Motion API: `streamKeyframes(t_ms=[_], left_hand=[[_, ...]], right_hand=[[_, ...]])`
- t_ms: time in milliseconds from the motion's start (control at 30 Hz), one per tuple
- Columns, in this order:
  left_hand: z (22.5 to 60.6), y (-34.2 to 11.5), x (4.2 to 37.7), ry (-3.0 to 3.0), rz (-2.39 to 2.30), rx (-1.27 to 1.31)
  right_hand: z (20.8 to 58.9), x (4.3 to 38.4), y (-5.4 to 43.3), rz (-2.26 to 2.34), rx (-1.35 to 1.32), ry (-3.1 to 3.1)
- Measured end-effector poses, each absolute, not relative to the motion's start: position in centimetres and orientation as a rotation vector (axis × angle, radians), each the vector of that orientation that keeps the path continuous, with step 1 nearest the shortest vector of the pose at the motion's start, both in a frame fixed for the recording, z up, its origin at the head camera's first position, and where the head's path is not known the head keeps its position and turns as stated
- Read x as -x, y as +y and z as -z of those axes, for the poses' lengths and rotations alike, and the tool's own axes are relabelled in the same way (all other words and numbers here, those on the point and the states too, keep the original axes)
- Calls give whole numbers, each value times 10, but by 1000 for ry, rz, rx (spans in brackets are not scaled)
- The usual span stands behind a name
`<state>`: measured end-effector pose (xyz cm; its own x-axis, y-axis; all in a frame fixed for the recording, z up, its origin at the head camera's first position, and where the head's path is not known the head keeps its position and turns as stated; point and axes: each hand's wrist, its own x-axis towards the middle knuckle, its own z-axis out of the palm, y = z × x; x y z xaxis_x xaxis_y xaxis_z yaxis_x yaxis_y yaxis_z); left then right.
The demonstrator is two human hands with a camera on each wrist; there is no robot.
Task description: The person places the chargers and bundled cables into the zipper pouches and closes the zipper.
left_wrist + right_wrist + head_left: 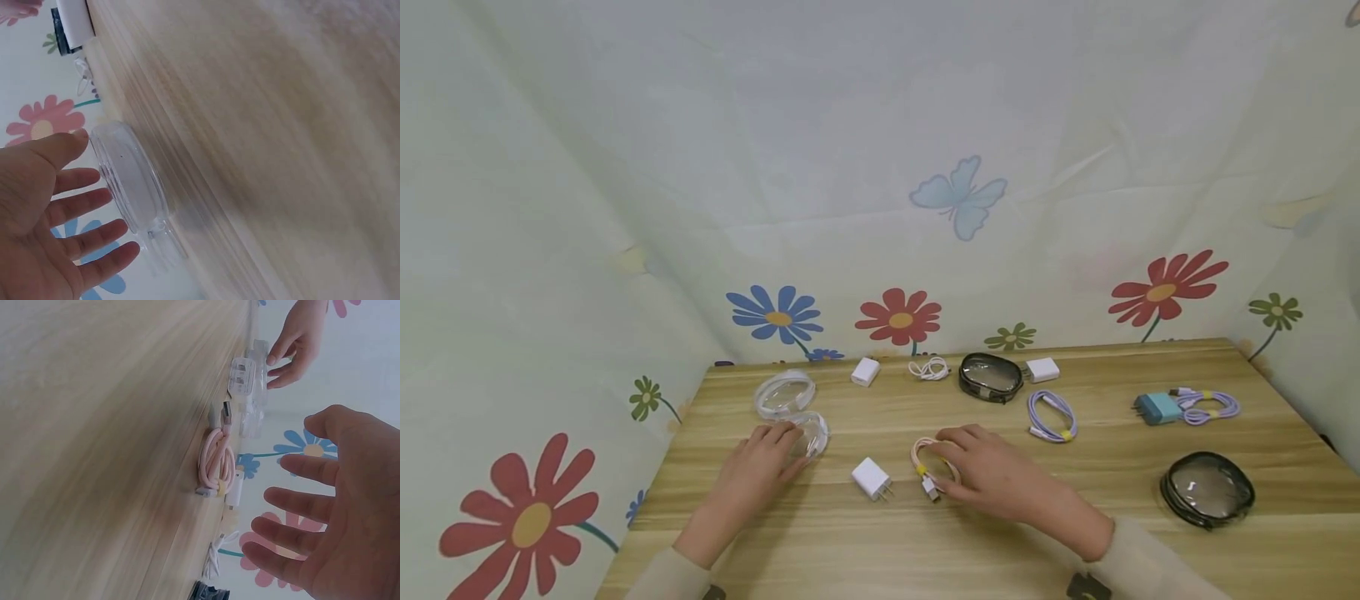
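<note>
a coiled pink cable with a yellow tie [214,464] lies on the wooden table [820,550] beneath your right hand [992,471], whose fingers are spread and not curled round it. your left hand [756,471] is also relaxed, fingers extended at a clear, rounded plastic case [812,433]; you cannot tell whether they touch it. a second clear case [785,394] sits just beyond that one. between your hands lies a white, boxy two-pronged charger [870,477]. farther out from your right hand are a thin white cable [930,369], a black-rimmed see-through pouch [991,377] and a coiled lilac cable [1037,428]. well to that hand's right are a blue charger [1159,408] and another black-rimmed pouch [1210,487].
</note>
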<state>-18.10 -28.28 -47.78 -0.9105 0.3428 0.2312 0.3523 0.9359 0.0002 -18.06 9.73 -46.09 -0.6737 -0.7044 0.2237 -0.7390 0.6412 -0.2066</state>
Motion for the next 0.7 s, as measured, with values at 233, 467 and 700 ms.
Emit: streamKeyframes(t_ms=[233,467,700], left_hand=[[477,-284,179,-2831,96,599],[475,-288,179,-2845,102,698],[478,-296,178,-2725,52,949]], right_hand=[[461,183,89,-452,-1224,-2757],[458,182,85,-480,-1219,-2787],[459,182,83,-486,-1229,-2802]])
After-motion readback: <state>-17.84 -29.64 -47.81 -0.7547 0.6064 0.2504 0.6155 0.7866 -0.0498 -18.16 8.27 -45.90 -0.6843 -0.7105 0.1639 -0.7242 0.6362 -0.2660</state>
